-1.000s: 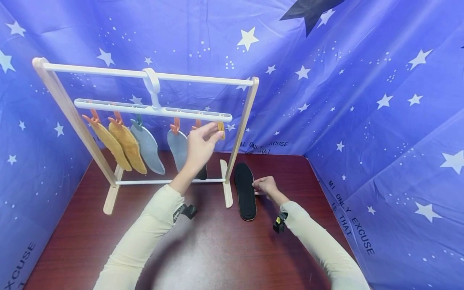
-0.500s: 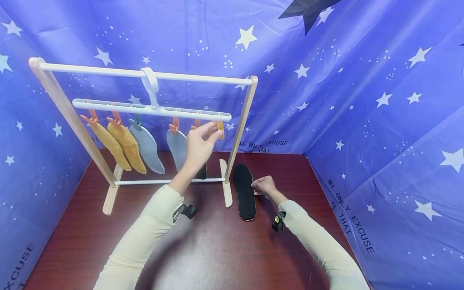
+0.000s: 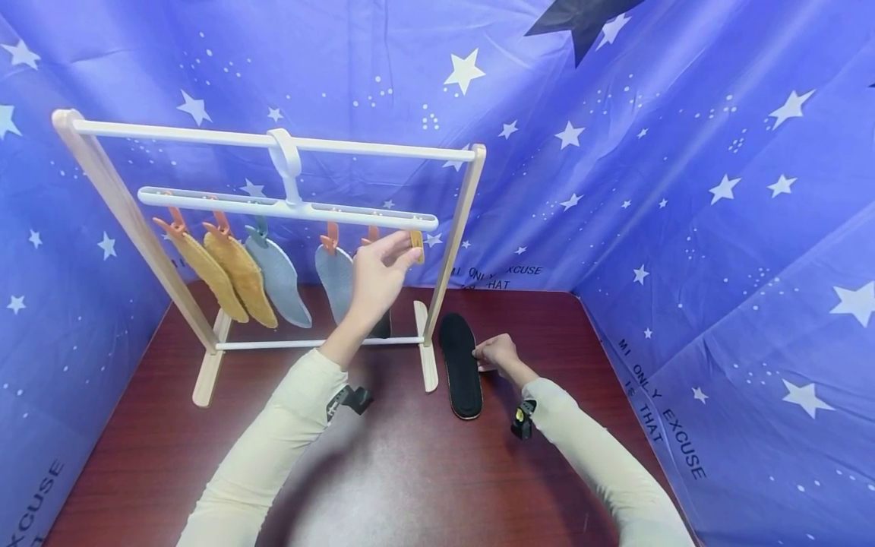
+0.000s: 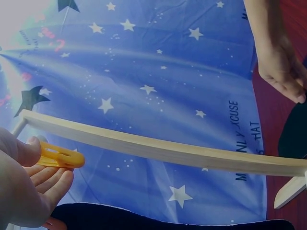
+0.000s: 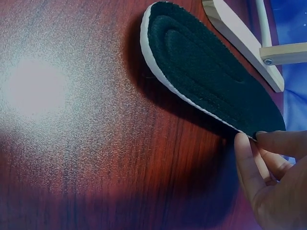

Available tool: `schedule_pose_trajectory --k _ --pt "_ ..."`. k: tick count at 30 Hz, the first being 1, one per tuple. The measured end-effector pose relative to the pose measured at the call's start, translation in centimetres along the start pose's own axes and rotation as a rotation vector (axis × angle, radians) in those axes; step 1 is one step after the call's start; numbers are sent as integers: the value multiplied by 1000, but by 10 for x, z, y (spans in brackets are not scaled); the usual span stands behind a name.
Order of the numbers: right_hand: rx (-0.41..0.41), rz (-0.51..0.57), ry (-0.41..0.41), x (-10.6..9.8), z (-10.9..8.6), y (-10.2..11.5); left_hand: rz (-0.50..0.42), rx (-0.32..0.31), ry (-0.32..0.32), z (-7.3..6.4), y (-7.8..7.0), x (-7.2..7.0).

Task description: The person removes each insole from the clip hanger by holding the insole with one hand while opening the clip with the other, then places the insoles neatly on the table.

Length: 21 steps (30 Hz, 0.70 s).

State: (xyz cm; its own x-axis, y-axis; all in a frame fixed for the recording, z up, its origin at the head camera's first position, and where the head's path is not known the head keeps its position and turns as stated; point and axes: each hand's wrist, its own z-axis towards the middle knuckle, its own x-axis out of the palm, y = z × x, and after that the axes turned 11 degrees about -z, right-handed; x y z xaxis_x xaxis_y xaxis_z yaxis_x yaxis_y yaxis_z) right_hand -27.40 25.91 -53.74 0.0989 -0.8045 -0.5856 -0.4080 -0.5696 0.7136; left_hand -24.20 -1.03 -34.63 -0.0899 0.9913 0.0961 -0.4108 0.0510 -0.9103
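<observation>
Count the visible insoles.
6. Hanging, left to right: yellow insole, second yellow insole, grey insole, second grey insole, partly covered black insole. Right hand pinches another black insole. Others may be hidden.

Head view: left-hand grip (image 3: pixel 378 279) blocks most of the hanging black insole (image 3: pixel 381 327), part of the orange clip (image 3: pixel 374 231) above it, and one side of the nearest grey insole (image 3: pixel 332 277). Left wrist: same grip covers one end of the yellow clip (image 4: pixel 72 159). Right wrist: right-hand grip (image 5: pixel 276 177) hides a bit of the other black insole (image 5: pixel 201 67), underside not visible; glare washes out counter (image 5: pixel 96 167) grain. Both sleeves (image 3: pixel 256 463) cut off near side.
</observation>
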Motion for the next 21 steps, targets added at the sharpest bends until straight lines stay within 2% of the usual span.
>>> schedule_pose_trajectory --k 8,16,21 --pt "7 -50 -30 4 1 0 -11 -20 1 2 2 0" --pt "47 -100 -55 7 4 2 -2 -15 3 2 1 0" --pt "41 -143 -68 9 7 3 3 -8 0 2 3 0"
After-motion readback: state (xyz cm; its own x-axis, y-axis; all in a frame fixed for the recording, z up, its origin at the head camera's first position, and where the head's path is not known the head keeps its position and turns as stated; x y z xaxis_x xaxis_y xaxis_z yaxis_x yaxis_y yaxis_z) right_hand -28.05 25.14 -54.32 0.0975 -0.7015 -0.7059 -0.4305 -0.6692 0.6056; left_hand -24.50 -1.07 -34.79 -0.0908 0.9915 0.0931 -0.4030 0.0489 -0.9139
